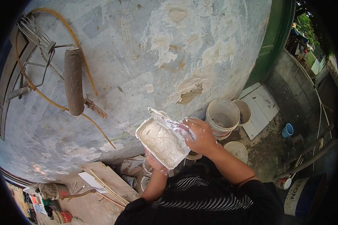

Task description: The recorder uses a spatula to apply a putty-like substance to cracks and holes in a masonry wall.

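My left hand point(154, 163) is closed around the underside and near-left side of a rectangular tub point(152, 154), holding it in front of the wall. Thick white putty point(162, 139) fills the tub, its surface uneven. In my right hand point(202, 135) is a putty knife point(169, 122), its blade coated with putty and slanting over the tub's far-right edge. White smears mark the fingers of both hands. The knife's handle is mostly hidden by my grip.
Ahead is a patchy grey-white wall point(131, 71) with a rough chipped spot. A paint roller point(74, 80) and a yellowish hose point(60, 17) hang at left. Buckets point(223, 113) stand beyond my right hand. Wooden boards point(114, 178) lie at lower left, a drum point(302, 197) at lower right.
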The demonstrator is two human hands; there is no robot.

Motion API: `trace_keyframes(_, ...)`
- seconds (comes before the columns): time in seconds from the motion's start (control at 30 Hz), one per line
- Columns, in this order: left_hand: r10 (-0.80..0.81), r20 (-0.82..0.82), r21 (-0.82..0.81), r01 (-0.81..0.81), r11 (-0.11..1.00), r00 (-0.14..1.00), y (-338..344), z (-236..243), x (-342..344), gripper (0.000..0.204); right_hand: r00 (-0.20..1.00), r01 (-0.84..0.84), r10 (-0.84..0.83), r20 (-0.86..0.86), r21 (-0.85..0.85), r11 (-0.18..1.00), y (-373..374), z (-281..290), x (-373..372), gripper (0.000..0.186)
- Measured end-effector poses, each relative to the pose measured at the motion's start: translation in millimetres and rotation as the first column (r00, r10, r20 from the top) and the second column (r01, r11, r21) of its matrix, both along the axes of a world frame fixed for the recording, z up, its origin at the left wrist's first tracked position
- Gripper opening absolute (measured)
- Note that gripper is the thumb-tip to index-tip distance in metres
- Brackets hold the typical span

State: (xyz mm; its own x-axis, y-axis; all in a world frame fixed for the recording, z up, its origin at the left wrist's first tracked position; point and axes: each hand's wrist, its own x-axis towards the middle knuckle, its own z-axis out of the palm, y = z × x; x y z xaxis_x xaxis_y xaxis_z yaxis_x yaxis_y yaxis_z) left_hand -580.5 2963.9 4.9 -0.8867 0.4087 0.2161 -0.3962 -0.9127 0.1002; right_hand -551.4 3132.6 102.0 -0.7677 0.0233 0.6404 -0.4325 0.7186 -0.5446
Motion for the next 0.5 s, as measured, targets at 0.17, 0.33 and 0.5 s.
trace_keyframes(0.17, 0.073, -0.065, -0.128, -0.081, 0.988, 0.995, -0.9, -7.2, -3.1, 0.061, 0.998, -0.057, 0.057, 0.004, 0.04, 0.998, -14.0, 3.1, 0.9, 0.029)
trace_keyframes(0.33, 0.188, -0.135, -0.393, -0.227, 0.891, 0.973, -0.6, -17.3, -14.1, 0.063, 0.994, -0.079, 0.079, 0.078, 0.0, 0.997, -15.0, 0.1, -2.0, 0.03)
trace_keyframes(0.5, 0.106, 0.015, -0.267, -0.098, 0.959, 0.994, 2.1, 1.2, -11.1, 0.062, 0.996, 0.017, -0.011, 0.094, -0.065, 0.998, 16.9, 3.3, -23.1, 0.03)
